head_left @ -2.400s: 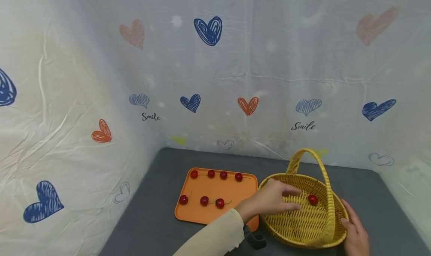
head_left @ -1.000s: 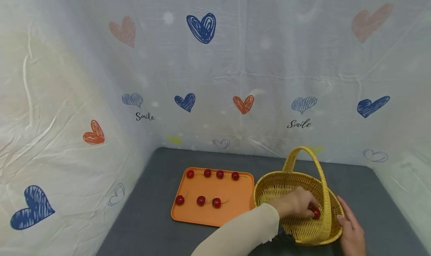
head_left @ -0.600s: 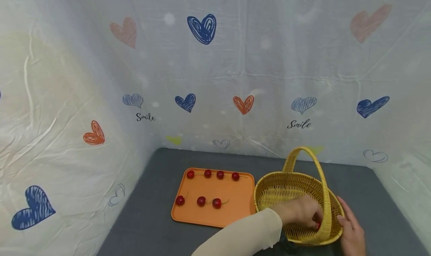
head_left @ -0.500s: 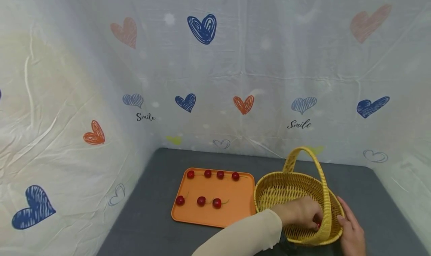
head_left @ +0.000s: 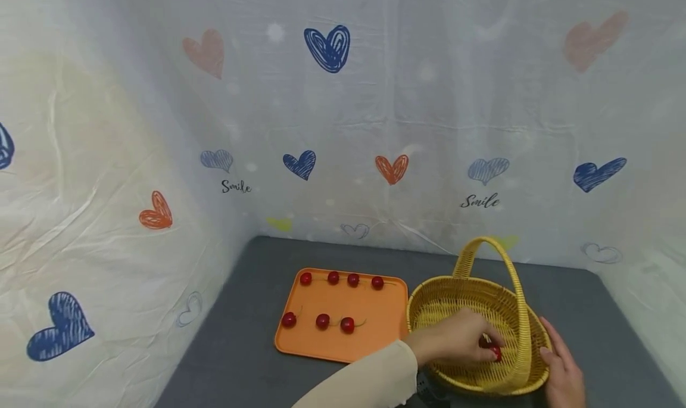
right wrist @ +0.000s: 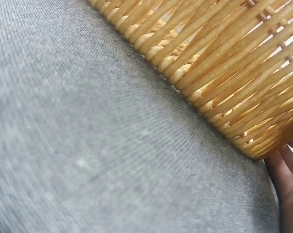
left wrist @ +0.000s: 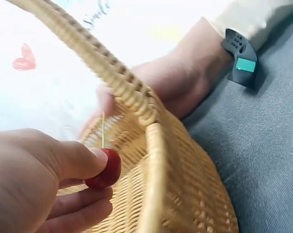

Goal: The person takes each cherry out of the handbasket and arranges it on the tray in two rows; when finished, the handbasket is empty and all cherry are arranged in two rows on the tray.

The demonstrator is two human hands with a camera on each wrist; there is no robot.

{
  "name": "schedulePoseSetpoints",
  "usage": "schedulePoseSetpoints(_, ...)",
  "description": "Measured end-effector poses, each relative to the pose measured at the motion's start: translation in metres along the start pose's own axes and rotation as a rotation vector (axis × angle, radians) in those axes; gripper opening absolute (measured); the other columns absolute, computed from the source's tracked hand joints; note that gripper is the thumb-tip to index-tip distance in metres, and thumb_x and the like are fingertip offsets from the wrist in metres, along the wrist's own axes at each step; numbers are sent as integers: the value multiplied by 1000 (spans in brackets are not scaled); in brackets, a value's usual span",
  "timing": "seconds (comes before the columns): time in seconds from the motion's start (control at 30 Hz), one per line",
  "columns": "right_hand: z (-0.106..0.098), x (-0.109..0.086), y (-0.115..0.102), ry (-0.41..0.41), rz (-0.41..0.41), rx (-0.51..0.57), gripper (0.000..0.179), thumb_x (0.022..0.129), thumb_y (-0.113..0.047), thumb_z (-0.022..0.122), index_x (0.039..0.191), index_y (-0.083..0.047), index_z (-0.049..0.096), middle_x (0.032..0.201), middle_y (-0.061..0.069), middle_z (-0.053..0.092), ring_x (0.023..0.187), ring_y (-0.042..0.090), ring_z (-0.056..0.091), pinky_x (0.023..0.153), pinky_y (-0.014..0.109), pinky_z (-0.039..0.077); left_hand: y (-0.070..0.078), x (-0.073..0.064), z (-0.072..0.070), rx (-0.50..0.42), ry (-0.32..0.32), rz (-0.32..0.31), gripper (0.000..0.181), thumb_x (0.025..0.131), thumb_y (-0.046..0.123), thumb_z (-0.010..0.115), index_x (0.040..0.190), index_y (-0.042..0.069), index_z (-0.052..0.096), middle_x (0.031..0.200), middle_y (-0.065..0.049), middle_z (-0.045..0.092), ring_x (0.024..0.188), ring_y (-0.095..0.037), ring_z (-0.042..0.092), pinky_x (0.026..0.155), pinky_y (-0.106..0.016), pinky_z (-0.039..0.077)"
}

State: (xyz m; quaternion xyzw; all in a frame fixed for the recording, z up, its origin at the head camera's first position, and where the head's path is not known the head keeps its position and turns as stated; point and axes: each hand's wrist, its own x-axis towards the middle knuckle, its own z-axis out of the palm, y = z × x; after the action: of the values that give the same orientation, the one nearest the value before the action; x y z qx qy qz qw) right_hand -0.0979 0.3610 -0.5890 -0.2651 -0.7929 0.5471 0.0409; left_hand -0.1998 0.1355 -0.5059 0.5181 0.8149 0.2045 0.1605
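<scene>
My left hand [head_left: 461, 336] reaches over the near left rim into the yellow wicker basket [head_left: 474, 286]. Between its thumb and fingers it pinches a dark red cherry [left wrist: 107, 170], whose thin stem [left wrist: 103, 130] points up in the left wrist view. In the head view the same cherry [head_left: 496, 353] shows partly behind the fingertips, low inside the basket near the handle [head_left: 522, 336]. My right hand [head_left: 565, 369] rests against the basket's outer right side, fingers fairly straight and thumb at the rim. The right wrist view shows only part of that hand [right wrist: 288, 177] beside the woven wall.
An orange tray [head_left: 370, 351] lies just left of the basket, with several stemmed cherries [head_left: 347, 325] in two rows. Both stand on a dark grey cloth-covered table [head_left: 230, 348]. A white curtain [head_left: 343, 116] printed with hearts hangs behind and at the sides.
My left hand, first spread above the lone cherry in the basket, has lowered and pinched it, then shifted slightly back left with it. The right hand stays at the basket's side.
</scene>
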Motion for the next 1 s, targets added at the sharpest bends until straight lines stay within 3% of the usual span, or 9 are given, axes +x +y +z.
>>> schedulePoseSetpoints(0.1,-1,0,-1,9,19,2,55,118,-42,27,173,-47,22,180,-2,18,165,20,26,82,-2,33,-2,-21,-7,-48,43,-22,28,108,24,72,136,25,80,116,19,80,84,21,62,76,-1,49)
schedulePoseSetpoints(0.27,-1,-1,1,19,10,11,55,119,-40,28,174,-44,24,179,-7,20,164,10,24,84,-2,33,-9,-56,-20,-89,130,5,30,108,18,72,137,19,79,122,14,80,95,18,66,81,-2,50)
schedulePoseSetpoints(0.43,2,0,-1,2,28,25,55,119,-40,27,173,-47,22,180,-8,18,167,16,22,84,-2,34,-19,-90,-32,-88,224,19,31,108,18,71,139,19,77,132,9,79,104,13,69,82,-2,50)
schedulePoseSetpoints(0.57,3,-1,0,8,-1,30,55,119,-38,27,174,-43,23,178,-10,19,163,7,24,86,-2,35,-25,-118,-43,-125,290,-33,32,108,17,72,139,20,77,135,7,78,92,11,67,75,-7,51)
schedulePoseSetpoints(0.67,4,-1,0,0,-12,31,56,119,-37,27,174,-42,23,178,-10,19,163,6,24,85,-3,35,-31,-141,-49,-160,338,-90,30,107,15,74,137,18,78,128,8,79,95,7,69,80,-12,56)
schedulePoseSetpoints(0.73,4,0,0,-13,-1,29,56,119,-38,26,175,-43,21,179,-8,16,165,13,23,83,-2,35,-36,-154,-51,-170,369,-123,29,106,15,75,135,18,79,123,9,80,106,6,69,88,-15,58)
schedulePoseSetpoints(0.83,4,1,-1,-6,28,30,55,119,-39,26,174,-46,21,180,-5,17,167,19,23,81,-1,35,-44,-167,-52,-150,403,-145,26,106,15,76,131,18,80,119,10,80,106,5,71,91,-15,59)
schedulePoseSetpoints(1.0,3,0,-2,-13,33,46,56,119,-38,26,175,-43,21,181,-3,17,167,18,23,83,-1,36,-58,-181,-46,-76,423,-187,25,103,12,78,127,17,82,114,9,82,103,2,73,90,-18,61)
